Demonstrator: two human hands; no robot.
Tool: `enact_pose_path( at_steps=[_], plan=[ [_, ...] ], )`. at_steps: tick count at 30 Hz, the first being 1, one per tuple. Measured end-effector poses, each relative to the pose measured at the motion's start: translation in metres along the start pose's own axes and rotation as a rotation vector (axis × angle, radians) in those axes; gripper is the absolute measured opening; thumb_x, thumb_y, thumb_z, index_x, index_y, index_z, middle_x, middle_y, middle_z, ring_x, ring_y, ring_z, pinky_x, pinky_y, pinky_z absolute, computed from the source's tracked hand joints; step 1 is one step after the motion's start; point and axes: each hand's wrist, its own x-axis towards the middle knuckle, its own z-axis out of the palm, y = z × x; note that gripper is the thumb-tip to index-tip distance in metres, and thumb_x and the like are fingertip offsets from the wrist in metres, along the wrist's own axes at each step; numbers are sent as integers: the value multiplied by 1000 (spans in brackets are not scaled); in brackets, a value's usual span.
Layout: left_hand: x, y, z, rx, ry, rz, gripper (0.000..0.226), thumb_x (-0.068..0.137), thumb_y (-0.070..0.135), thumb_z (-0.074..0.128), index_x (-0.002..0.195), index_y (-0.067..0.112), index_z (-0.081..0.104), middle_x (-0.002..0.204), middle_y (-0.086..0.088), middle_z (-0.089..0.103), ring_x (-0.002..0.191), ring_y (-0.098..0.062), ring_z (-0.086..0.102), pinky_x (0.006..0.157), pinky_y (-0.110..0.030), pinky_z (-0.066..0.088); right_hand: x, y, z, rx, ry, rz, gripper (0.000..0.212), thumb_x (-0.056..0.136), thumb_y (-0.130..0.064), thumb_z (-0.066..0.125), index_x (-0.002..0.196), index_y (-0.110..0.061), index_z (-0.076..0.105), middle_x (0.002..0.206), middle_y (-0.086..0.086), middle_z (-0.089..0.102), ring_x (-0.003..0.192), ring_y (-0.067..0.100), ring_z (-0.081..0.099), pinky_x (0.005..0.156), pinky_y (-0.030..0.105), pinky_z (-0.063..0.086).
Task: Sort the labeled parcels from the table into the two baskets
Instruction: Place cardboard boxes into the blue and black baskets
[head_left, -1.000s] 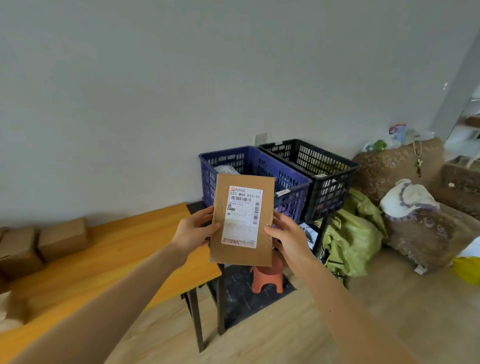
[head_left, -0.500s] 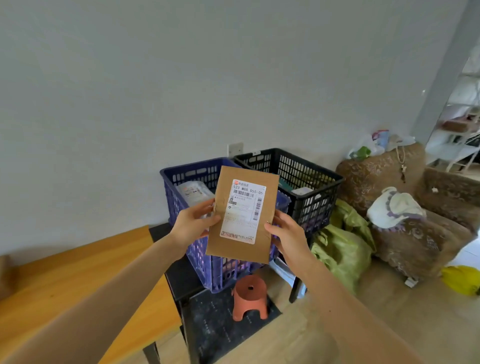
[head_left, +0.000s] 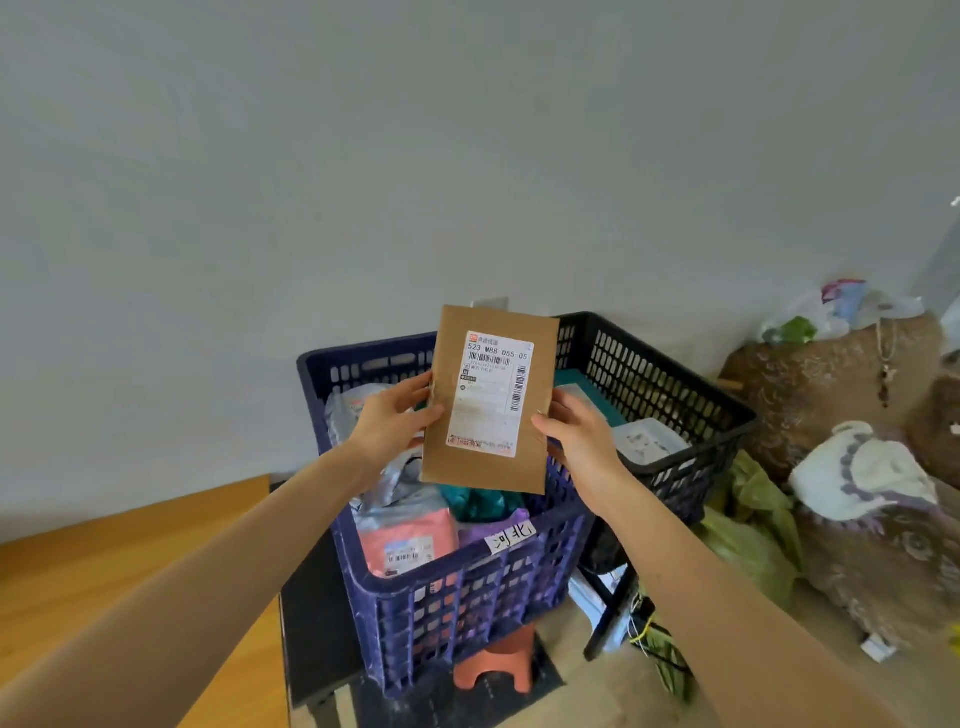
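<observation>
A flat brown cardboard parcel (head_left: 535, 470) with a white shipping label stands upright in the air, above the blue basket (head_left: 467, 597). My left hand (head_left: 392, 423) grips its left edge and my right hand (head_left: 576, 436) grips its right edge. The blue basket carries a handwritten tag on its front rim and holds several soft parcels: grey, pink, teal and purple. To its right stands the black basket (head_left: 670, 374), with a teal parcel and a white labelled parcel inside.
The wooden table (head_left: 130, 582) lies at the lower left. A black stand (head_left: 311, 623) carries the baskets, with an orange stool (head_left: 496, 665) beneath. Green bags (head_left: 748, 535) and a brown sofa (head_left: 857, 395) with a white cloth fill the right side.
I have stepped closer to the baskets, which now fill the middle of the view. The parcel stays held in both hands and now hangs over the blue basket. The table has slid away to the left.
</observation>
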Motion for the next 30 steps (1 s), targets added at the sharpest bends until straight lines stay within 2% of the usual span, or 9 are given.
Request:
enact_pose_path(
  at_steps=[5, 9, 11, 12, 14, 17, 21, 24, 30],
  plan=[
    [49, -16, 3, 20, 54, -33, 55, 92, 5, 60, 143, 19, 43, 137, -3, 55, 116, -24, 58, 96, -42, 50, 60, 13, 3, -25, -70, 20, 43, 88, -4, 63, 130, -13, 57, 121, 2, 66, 110, 18, 63, 101, 42, 47],
    [92, -35, 5, 48, 100, -117, 54, 92, 7, 59, 142, 19, 44, 133, -5, 57, 111, -22, 61, 97, -44, 50, 109, 32, 10, -114, -117, 4, 37, 92, -9, 59, 129, -19, 57, 114, -8, 66, 96, -3, 61, 72, 13, 49],
    [114, -44, 4, 47, 130, -154, 52, 93, 7, 59, 142, 18, 44, 130, -5, 59, 106, -20, 62, 92, -40, 53, 134, 43, 14, -157, -154, 7, 36, 94, -12, 57, 130, -21, 56, 105, -18, 63, 87, -12, 59, 62, 5, 46],
    [124, -47, 4, 39, 147, -175, 51, 94, 8, 58, 141, 18, 45, 128, -4, 60, 104, -19, 63, 89, -38, 53, 146, 48, 16, -180, -172, 6, 37, 95, -13, 56, 131, -21, 54, 106, -18, 62, 86, -13, 59, 62, 4, 45],
    [142, -55, 1, 29, 172, -217, 48, 94, 9, 58, 139, 20, 48, 123, -2, 63, 101, -19, 64, 86, -38, 54, 169, 55, 24, -239, -200, 5, 39, 97, -15, 54, 135, -20, 51, 115, -11, 61, 98, -4, 59, 76, 11, 48],
    [163, -65, -1, 26, 201, -282, 43, 94, 12, 59, 134, 23, 51, 112, 1, 67, 96, -19, 66, 74, -32, 55, 195, 68, 37, -330, -222, 8, 41, 99, -20, 49, 139, -20, 45, 127, -2, 58, 117, 16, 55, 99, 36, 46],
    [185, -81, 0, 23, 255, -339, 41, 94, 12, 59, 132, 25, 52, 105, 2, 67, 92, -18, 65, 65, -26, 52, 220, 86, 52, -478, -241, -29, 41, 99, -23, 46, 140, -21, 41, 130, -2, 55, 120, 17, 52, 99, 35, 44],
    [196, -92, -1, 34, 285, -381, 42, 94, 14, 58, 134, 24, 51, 100, 3, 68, 91, -17, 65, 64, -26, 52, 232, 95, 63, -544, -270, -30, 47, 99, -23, 46, 144, -21, 35, 134, 0, 53, 120, 19, 53, 99, 41, 47],
    [205, -106, -1, 61, 286, -431, 53, 94, 15, 59, 143, 22, 41, 107, 3, 65, 90, -14, 64, 62, -24, 51, 247, 113, 69, -613, -322, 32, 56, 100, -24, 44, 151, -17, 22, 143, 5, 47, 126, 21, 50, 102, 38, 46]
  ],
)
